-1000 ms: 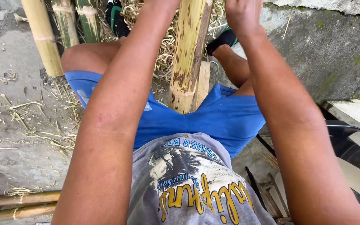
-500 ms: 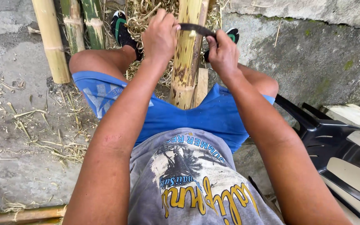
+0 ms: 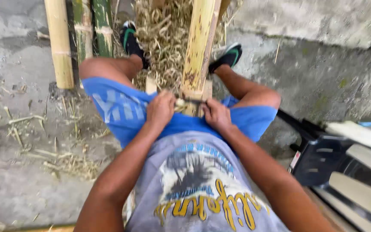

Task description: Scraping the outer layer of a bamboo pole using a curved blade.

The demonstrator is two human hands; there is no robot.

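Down in the head view, the left hand (image 3: 160,109) and the right hand (image 3: 216,114) sit low over the lap, each with its grip curled shut round one end of a dark, narrow metal blade (image 3: 190,102) that runs crosswise between them. That blade lies against the near end of a thick yellow bamboo pole with brown flecks (image 3: 197,47), which slopes up and away between the person's knees. A little pale curl of shaving (image 3: 179,103) sits just by the left thumb, touching the blade.

Beyond the hands, a tangled heap of pale straw-coloured bamboo shavings (image 3: 164,43) lies on the ground between two dark shoes with green trim (image 3: 130,39), just left of the pole. The person sits in blue shorts (image 3: 121,109) and a grey printed shirt (image 3: 194,180).

To the left, a plain yellow bamboo pole (image 3: 59,43) and two greener bamboo poles (image 3: 93,28) stand upright against the rough grey concrete wall (image 3: 305,51). Loose slivers are scattered over the grey concrete floor (image 3: 18,141). At the right edge stands a black plastic chair (image 3: 323,159), with pale flat slats (image 3: 357,133) lying across it.
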